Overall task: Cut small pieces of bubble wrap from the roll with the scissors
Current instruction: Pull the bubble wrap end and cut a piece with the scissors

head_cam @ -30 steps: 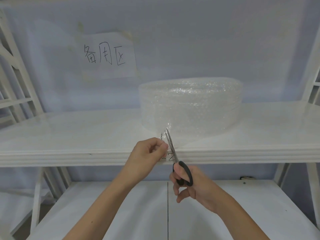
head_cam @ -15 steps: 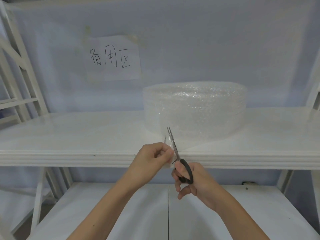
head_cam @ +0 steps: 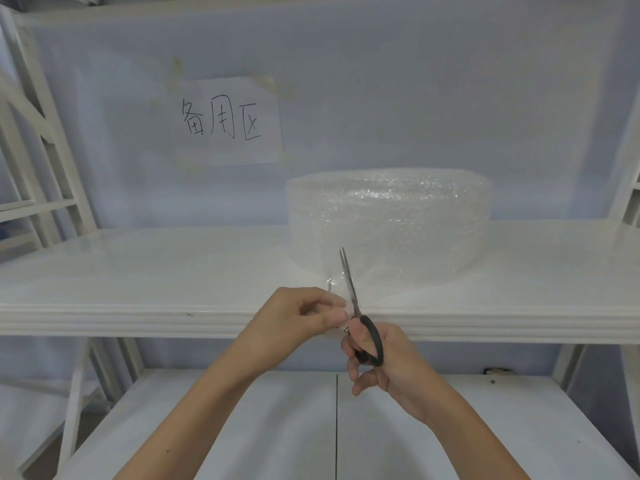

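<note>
A clear bubble wrap roll (head_cam: pixel 388 220) lies flat on the white shelf (head_cam: pixel 138 268), right of centre. Its loose end hangs toward me over the shelf's front edge. My left hand (head_cam: pixel 298 317) pinches that loose strip of bubble wrap (head_cam: pixel 334 289) between thumb and fingers. My right hand (head_cam: pixel 381 355) grips the black-handled scissors (head_cam: pixel 353 303), whose blades point up and away through the strip, just right of my left fingers. The blades look nearly closed.
A paper sign (head_cam: pixel 228 121) with handwritten characters is taped to the pale wall behind. A lower white shelf (head_cam: pixel 242 427) lies under my arms. White rack frames stand at the left (head_cam: pixel 31 133) and right (head_cam: pixel 630 188).
The scissor blades have advanced a little further up into the strip and closed. Both hands stay together at the shelf's front edge.
</note>
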A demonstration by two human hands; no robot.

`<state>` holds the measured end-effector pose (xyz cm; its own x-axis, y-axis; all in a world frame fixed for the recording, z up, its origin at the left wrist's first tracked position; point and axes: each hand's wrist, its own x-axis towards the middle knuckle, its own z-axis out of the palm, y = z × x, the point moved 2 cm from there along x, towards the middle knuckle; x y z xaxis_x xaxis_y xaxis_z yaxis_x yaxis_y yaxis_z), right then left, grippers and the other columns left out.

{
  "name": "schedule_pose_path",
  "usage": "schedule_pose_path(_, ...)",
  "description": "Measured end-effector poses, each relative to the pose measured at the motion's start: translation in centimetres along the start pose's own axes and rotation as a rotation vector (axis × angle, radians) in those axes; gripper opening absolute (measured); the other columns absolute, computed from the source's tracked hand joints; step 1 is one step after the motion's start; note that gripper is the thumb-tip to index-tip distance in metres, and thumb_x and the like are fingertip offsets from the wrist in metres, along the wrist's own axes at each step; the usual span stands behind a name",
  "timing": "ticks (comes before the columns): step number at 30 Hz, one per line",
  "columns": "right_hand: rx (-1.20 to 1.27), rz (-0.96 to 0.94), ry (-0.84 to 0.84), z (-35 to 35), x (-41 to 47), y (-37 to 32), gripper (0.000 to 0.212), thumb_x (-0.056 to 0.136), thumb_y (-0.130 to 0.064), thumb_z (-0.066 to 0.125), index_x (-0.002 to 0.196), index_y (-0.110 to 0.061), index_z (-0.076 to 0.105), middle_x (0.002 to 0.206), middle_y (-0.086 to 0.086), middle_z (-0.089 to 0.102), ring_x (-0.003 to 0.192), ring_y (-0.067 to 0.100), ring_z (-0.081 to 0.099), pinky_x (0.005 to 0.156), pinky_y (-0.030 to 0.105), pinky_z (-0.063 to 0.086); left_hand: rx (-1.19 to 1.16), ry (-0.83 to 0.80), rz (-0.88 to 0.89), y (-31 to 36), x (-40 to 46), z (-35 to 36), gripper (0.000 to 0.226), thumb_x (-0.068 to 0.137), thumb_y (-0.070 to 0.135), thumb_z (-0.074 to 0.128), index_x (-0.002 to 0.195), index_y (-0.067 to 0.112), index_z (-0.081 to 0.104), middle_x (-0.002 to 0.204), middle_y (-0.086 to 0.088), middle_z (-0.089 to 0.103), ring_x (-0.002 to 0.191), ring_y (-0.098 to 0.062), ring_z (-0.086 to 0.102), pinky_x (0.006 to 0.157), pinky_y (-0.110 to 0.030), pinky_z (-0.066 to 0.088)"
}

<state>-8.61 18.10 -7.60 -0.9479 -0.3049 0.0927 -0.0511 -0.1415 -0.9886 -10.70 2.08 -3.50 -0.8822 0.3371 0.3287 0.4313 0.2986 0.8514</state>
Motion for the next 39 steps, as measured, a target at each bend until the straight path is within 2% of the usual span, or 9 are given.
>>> schedule_pose_path(3,0.005,0.004,0.012,0.1,0.0,0.0,0.043,0.068,-0.052,0.068,0.064,-0.01,0.057,0.07,0.007,0.049,0.049,0.017,0.05,0.045,0.029,0.051,-0.117,0.094,-0.025,0.3,0.3,-0.7,0.017,0.093,0.028,0.061,0.096,0.018,0.075,0.072,0.008,0.074,0.068,-0.006,0.065,0.071,-0.017,0.054)
schedule_pose_path(5,0.004,0.007,0.019,0.1,0.0,0.1,0.044,0.067,-0.052,0.068,0.063,-0.01,0.056,0.069,0.006,0.049,0.049,0.018,0.05,0.045,0.029,0.051,-0.225,0.147,-0.076,0.3,0.6,-0.6,0.044,0.087,0.053,0.053,0.094,0.015,0.075,0.077,0.0,0.076,0.067,-0.013,0.066,0.072,-0.024,0.058)
schedule_pose_path(7,0.0,0.009,0.022,0.2,-0.1,0.1,0.044,0.067,-0.052,0.068,0.064,-0.009,0.056,0.069,0.006,0.049,0.049,0.018,0.049,0.045,0.029,0.05,-0.255,0.169,-0.115,0.4,1.1,-0.4,0.058,0.077,0.064,0.053,0.092,0.013,0.074,0.076,-0.002,0.075,0.066,-0.016,0.066,0.075,-0.032,0.058)
schedule_pose_path(13,-0.017,0.015,0.025,0.2,-0.1,-0.1,0.043,0.068,-0.052,0.067,0.064,-0.01,0.057,0.068,0.005,0.05,0.048,0.017,0.05,0.044,0.029,0.051,-0.209,0.174,-0.065,1.2,2.3,0.7,0.022,0.095,0.026,0.062,0.085,0.009,0.071,0.07,0.0,0.071,0.06,-0.011,0.061,0.063,-0.022,0.053)
schedule_pose_path(15,-0.018,0.007,0.013,0.1,-0.2,-0.4,0.042,0.068,-0.053,0.066,0.06,-0.013,0.058,0.069,0.005,0.05,0.049,0.018,0.05,0.045,0.03,0.051,-0.199,0.17,-0.049,1.3,2.4,0.8,0.019,0.095,0.021,0.061,0.083,0.011,0.07,0.066,0.003,0.07,0.058,-0.009,0.059,0.062,-0.021,0.052)
schedule_pose_path(19,-0.036,0.002,-0.028,-0.1,-0.2,-1.3,0.04,0.069,-0.057,0.063,0.055,-0.02,0.058,0.07,0.003,0.05,0.051,0.018,0.05,0.046,0.03,0.052,-0.185,0.138,-0.035,1.2,2.2,1.0,0.019,0.096,0.019,0.06,0.084,0.008,0.07,0.062,0.006,0.067,0.055,-0.007,0.055,0.059,-0.016,0.048)
schedule_pose_path(23,-0.085,0.026,-0.037,0.0,0.0,-2.2,0.046,0.071,-0.057,0.061,0.065,-0.012,0.052,0.07,0.003,0.05,0.05,0.018,0.05,0.045,0.028,0.051,-0.167,0.143,-0.021,1.2,2.0,1.0,0.019,0.096,0.019,0.06,0.08,0.013,0.07,0.06,0.007,0.064,0.054,-0.007,0.053,0.057,-0.016,0.046)
schedule_pose_path(29,-0.107,0.003,0.013,0.2,0.2,-2.7,0.044,0.071,-0.052,0.065,0.063,-0.01,0.055,0.067,0.003,0.049,0.045,0.017,0.05,0.041,0.026,0.05,-0.153,0.138,0.009,1.1,1.9,0.9,0.021,0.095,0.021,0.061,0.076,0.018,0.069,0.062,0.003,0.064,0.056,-0.007,0.054,0.059,-0.017,0.046)
schedule_pose_path(39,-0.101,-0.003,0.004,0.3,0.0,-3.0,0.04,0.072,-0.053,0.064,0.058,-0.016,0.06,0.065,0.001,0.051,0.044,0.017,0.048,0.039,0.025,0.048,-0.153,0.115,0.018,1.3,2.0,0.3,0.02,0.094,0.024,0.062,0.08,0.017,0.074,0.067,0.002,0.067,0.061,-0.013,0.057,0.07,-0.031,0.053)
